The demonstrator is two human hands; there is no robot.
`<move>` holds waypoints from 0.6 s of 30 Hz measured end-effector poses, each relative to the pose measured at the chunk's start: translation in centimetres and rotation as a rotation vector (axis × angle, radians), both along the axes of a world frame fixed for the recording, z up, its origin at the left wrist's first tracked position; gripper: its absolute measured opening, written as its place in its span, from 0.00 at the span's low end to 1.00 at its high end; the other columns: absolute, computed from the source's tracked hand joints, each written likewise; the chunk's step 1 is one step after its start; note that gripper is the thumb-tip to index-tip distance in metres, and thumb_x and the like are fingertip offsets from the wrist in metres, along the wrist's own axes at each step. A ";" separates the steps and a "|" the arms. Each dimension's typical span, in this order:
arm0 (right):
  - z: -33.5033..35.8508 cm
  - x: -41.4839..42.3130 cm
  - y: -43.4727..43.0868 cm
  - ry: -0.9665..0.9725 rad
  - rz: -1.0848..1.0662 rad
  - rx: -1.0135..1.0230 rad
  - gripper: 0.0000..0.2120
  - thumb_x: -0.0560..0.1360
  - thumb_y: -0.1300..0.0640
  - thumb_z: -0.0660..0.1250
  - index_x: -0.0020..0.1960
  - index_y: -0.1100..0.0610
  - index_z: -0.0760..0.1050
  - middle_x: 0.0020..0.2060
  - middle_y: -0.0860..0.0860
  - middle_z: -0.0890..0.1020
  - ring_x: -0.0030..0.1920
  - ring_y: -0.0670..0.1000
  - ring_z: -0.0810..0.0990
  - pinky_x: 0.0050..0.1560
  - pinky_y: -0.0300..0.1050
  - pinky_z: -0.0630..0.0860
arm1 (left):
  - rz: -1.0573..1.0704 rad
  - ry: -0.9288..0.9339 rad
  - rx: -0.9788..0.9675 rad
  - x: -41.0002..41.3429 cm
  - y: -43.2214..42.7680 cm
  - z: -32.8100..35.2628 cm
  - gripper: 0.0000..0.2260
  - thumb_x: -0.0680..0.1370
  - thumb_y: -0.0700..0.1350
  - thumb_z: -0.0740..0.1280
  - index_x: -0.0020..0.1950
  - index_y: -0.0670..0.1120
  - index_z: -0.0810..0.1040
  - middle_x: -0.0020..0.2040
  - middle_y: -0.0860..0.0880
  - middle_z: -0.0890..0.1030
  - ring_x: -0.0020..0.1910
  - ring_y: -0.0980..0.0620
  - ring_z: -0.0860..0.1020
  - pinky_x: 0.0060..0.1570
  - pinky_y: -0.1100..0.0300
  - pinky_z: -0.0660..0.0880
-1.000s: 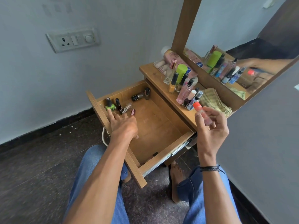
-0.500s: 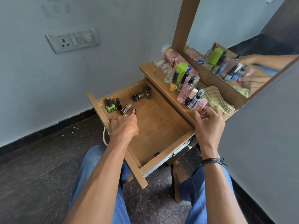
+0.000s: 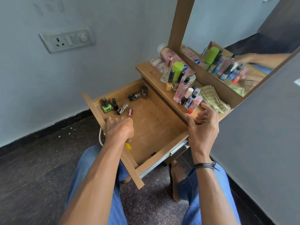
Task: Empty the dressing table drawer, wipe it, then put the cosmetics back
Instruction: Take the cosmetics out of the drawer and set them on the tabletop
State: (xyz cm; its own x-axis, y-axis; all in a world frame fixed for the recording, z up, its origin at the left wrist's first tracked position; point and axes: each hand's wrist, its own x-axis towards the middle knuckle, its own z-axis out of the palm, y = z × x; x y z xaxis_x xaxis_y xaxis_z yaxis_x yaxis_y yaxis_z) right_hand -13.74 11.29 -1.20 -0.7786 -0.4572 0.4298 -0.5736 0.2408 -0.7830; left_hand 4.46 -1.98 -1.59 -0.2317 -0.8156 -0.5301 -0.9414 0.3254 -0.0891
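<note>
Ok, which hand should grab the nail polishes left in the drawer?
Left. The left hand is inside the drawer, curled just short of the small rose bottle and green nail polish. The right hand hovers open at the tabletop edge, beside the orange-capped bottle.

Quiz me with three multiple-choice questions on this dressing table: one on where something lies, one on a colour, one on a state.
1. Where does the striped cloth lie? A) on the floor B) on the table top by the mirror C) on the person's knees
2. What colour is the square polish bottle in the drawer? A) blue B) white C) green
3. How is the drawer? A) pulled open B) pushed shut C) lifted out onto the floor
Answers: 1 B, it rests beside the mirror's frame; 2 C, its glass is bright green under a black cap; 3 A, its inside shows, bottles and all.
</note>
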 end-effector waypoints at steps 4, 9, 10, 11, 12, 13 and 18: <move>0.0 1.2 0.2 0.168 0.004 -0.156 0.11 0.74 0.65 0.75 0.54 0.60 0.78 0.41 0.50 0.74 0.38 0.53 0.74 0.40 0.41 0.74 | -0.020 -0.020 0.031 0.1 0.3 0.5 0.23 0.72 0.51 0.78 0.63 0.47 0.78 0.60 0.47 0.79 0.62 0.44 0.77 0.66 0.45 0.64; -0.1 2.9 0.2 0.334 0.319 -0.137 0.06 0.75 0.70 0.71 0.43 0.60 0.80 0.36 0.49 0.77 0.33 0.50 0.73 0.32 0.47 0.73 | -0.062 -0.026 0.059 0.2 0.5 0.7 0.18 0.73 0.51 0.78 0.59 0.47 0.79 0.56 0.47 0.81 0.61 0.45 0.76 0.67 0.45 0.62; -0.1 3.3 0.1 0.317 0.406 -0.061 0.06 0.75 0.68 0.71 0.44 0.58 0.80 0.37 0.48 0.78 0.34 0.49 0.74 0.33 0.46 0.74 | -0.068 -0.032 0.066 0.1 0.5 0.7 0.18 0.73 0.52 0.78 0.59 0.47 0.79 0.56 0.47 0.81 0.62 0.45 0.76 0.66 0.46 0.62; -0.2 3.6 0.0 0.292 0.494 0.043 0.06 0.75 0.66 0.71 0.45 0.56 0.80 0.39 0.47 0.79 0.36 0.48 0.76 0.35 0.46 0.76 | -0.075 -0.041 0.075 0.1 0.5 0.8 0.18 0.73 0.52 0.77 0.59 0.48 0.79 0.57 0.46 0.81 0.63 0.45 0.76 0.67 0.46 0.62; -0.2 3.7 0.0 0.270 0.577 0.166 0.05 0.76 0.63 0.71 0.46 0.54 0.79 0.41 0.45 0.79 0.38 0.46 0.77 0.38 0.45 0.78 | -0.080 -0.048 0.086 0.1 0.5 0.7 0.17 0.73 0.52 0.77 0.58 0.48 0.79 0.57 0.46 0.81 0.64 0.44 0.76 0.68 0.46 0.61; -0.4 3.8 -0.1 0.259 0.649 0.296 0.03 0.77 0.60 0.71 0.47 0.53 0.79 0.42 0.44 0.79 0.39 0.44 0.78 0.40 0.45 0.79 | -0.086 -0.050 0.097 0.1 0.5 0.7 0.15 0.74 0.52 0.77 0.56 0.49 0.79 0.56 0.47 0.81 0.64 0.44 0.76 0.69 0.46 0.61; -1.4 4.7 -0.3 0.243 0.784 0.834 0.05 0.78 0.50 0.70 0.49 0.50 0.83 0.49 0.45 0.81 0.50 0.48 0.80 0.53 0.50 0.80 | -0.128 -0.053 0.171 0.1 0.4 0.3 0.09 0.74 0.51 0.75 0.46 0.47 0.81 0.48 0.49 0.81 0.50 0.46 0.76 0.66 0.46 0.61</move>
